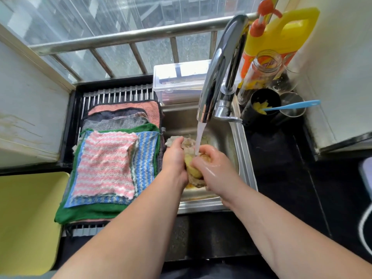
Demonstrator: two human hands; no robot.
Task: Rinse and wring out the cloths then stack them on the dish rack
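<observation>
Steel sink (244, 158), right of the rack (118, 94). Tap (221, 63) arches over from the sink's far right corner; water (200, 135) running, the stream landing just at the right hand's (211, 164) knuckles. Yellow cloth (192, 170) is over the middle of the sink, bunched into a wad between both hands. Left hand (174, 158) grips it from the left, fingers curled round it; right hand, wet and shiny, clamps it from the right, fingers curled over the top. The wad's long axis runs roughly from the sink's far edge toward its near edge. Most of it is covered by the hands, so its edges and full shape can't be read. More pale cloth (188, 142) lies in the sink behind and under the hands, blurred and partly hidden; count unclear. On the rack a stack: pink-and-white cloth (104, 166) on top, blue striped cloth (146, 158) under it, green cloth (86, 214) below, others showing only as edges toward the rack's far edge. Clear box (179, 81) stands at the sink's far edge, half behind the tap. Right of the tap: yellow jug (281, 35), glass jar (259, 71), black cup (261, 105) with a blue spoon (293, 105) sticking out to the right. Yellow board (26, 218) left of the rack, cut off by the frame.
</observation>
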